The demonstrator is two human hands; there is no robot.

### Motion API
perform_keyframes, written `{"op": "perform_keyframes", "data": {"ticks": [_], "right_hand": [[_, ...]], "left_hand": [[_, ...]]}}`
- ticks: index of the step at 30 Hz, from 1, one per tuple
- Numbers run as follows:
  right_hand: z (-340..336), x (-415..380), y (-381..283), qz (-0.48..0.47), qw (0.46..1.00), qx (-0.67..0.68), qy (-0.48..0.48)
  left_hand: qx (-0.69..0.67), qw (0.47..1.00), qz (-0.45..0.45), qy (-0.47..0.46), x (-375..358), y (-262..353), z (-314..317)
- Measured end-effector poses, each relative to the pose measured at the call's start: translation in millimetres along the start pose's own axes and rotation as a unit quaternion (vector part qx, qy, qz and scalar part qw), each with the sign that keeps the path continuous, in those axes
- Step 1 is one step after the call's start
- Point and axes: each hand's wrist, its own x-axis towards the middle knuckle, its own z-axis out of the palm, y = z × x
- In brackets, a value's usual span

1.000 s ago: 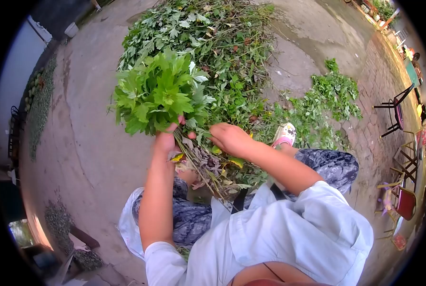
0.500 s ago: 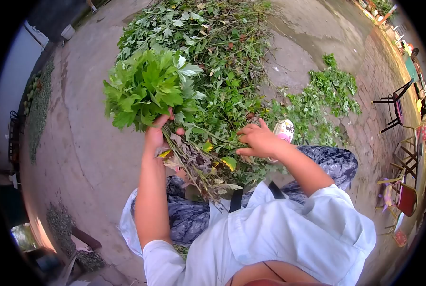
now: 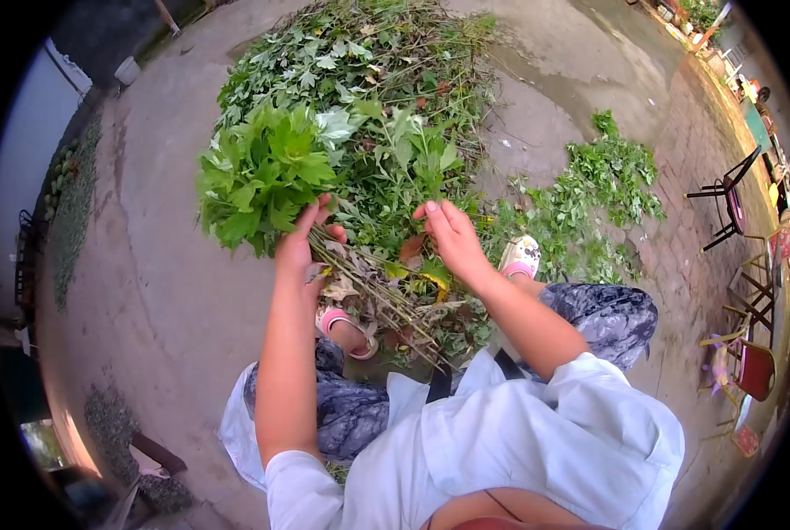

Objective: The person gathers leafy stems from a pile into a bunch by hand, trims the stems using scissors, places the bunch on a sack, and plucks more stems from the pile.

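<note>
My left hand [image 3: 303, 244] grips a thick bunch of green leafy stems [image 3: 267, 177], leaves up and to the left, bare stalks [image 3: 386, 305] trailing down toward my lap. My right hand [image 3: 452, 237] is lifted beside the bunch with fingers spread, holding a single leafy stem [image 3: 417, 150] that rises from its fingertips. Behind both hands lies a big heap of cut green plants [image 3: 368, 79] on the concrete ground.
A smaller pile of greens [image 3: 603, 190] lies to the right. My feet wear pink-and-white sandals [image 3: 520, 256]. Dark metal chairs [image 3: 731, 199] and coloured chairs [image 3: 744, 371] stand at the right edge on brick paving. A white bucket [image 3: 128, 69] sits far left by a wall.
My right hand rose from the low stalks up beside the bunch and now has a fresh stem in it. The bunch in my left hand stayed roughly in place.
</note>
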Motion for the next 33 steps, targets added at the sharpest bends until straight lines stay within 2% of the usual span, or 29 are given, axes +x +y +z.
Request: {"op": "perform_keyframes", "data": {"ticks": [2, 4, 6, 8, 10, 11, 15, 18, 20, 22, 23, 25, 26, 28, 30, 32, 33], "right_hand": [[-3.7, 7.5, 2.5, -0.035, 0.993, -0.107, -0.02], [1.6, 9.7, -2.1, -0.049, 0.993, -0.108, -0.022], [8.8, 11.1, -9.9, -0.086, 0.986, -0.133, -0.057], [19.2, 11.5, -16.2, -0.091, 0.982, -0.147, -0.071], [26.2, 12.4, -23.1, -0.185, 0.933, -0.236, -0.197], [29.4, 12.8, -23.8, -0.206, 0.914, -0.277, -0.212], [28.6, 18.9, -28.9, -0.174, 0.88, -0.35, -0.27], [31.9, 27.9, -16.9, -0.166, 0.902, -0.288, -0.275], [27.8, 24.7, -20.4, -0.129, 0.908, -0.272, -0.292], [24.4, 22.3, -25.7, -0.067, 0.913, -0.261, -0.307], [23.1, 23.0, -21.1, -0.066, 0.913, -0.26, -0.307], [20.3, 23.7, -10.9, -0.016, 0.935, -0.132, -0.33], [17.8, 22.4, -7.7, -0.011, 0.936, -0.129, -0.328], [13.8, 21.8, -15.2, -0.008, 0.938, -0.094, -0.335], [11.6, 23.6, -15.2, -0.037, 0.936, -0.109, -0.331], [11.4, 26.3, -4.5, -0.084, 0.946, -0.164, -0.265], [10.9, 23.0, -8.2, -0.109, 0.966, -0.073, -0.224]], "left_hand": [[0.007, 0.994, 0.024, 0.103, 3.1, -8.3, -9.5], [0.035, 0.995, 0.008, 0.095, 1.2, -16.7, -10.6], [0.112, 0.993, 0.024, 0.039, -0.2, -26.1, -6.3], [0.134, 0.991, -0.001, 0.008, -8.8, -29.1, 6.5], [0.145, 0.988, 0.034, -0.045, -10.0, -34.2, 9.5], [0.146, 0.988, 0.032, -0.043, -9.6, -33.8, 7.2], [0.139, 0.989, 0.011, -0.054, -0.1, -42.6, -7.7], [0.102, 0.993, 0.015, -0.063, 0.4, -47.7, -8.5], [0.091, 0.995, 0.011, -0.035, -6.4, -43.8, 0.2], [0.091, 0.995, 0.01, -0.043, -1.5, -45.9, -6.4], [0.089, 0.995, 0.008, -0.05, 0.0, -45.9, -9.4], [0.064, 0.995, -0.017, -0.069, -1.3, -41.3, -7.6], [0.036, 0.995, -0.042, -0.088, -2.0, -40.4, -7.7], [0.04, 0.992, -0.035, -0.116, -1.2, -38.2, -7.8], [0.081, 0.992, -0.045, -0.086, -4.9, -35.2, -4.7], [0.103, 0.991, -0.042, -0.077, -0.8, -33.2, -9.6], [0.103, 0.992, -0.037, -0.061, -1.0, -29.9, -9.5]]}}
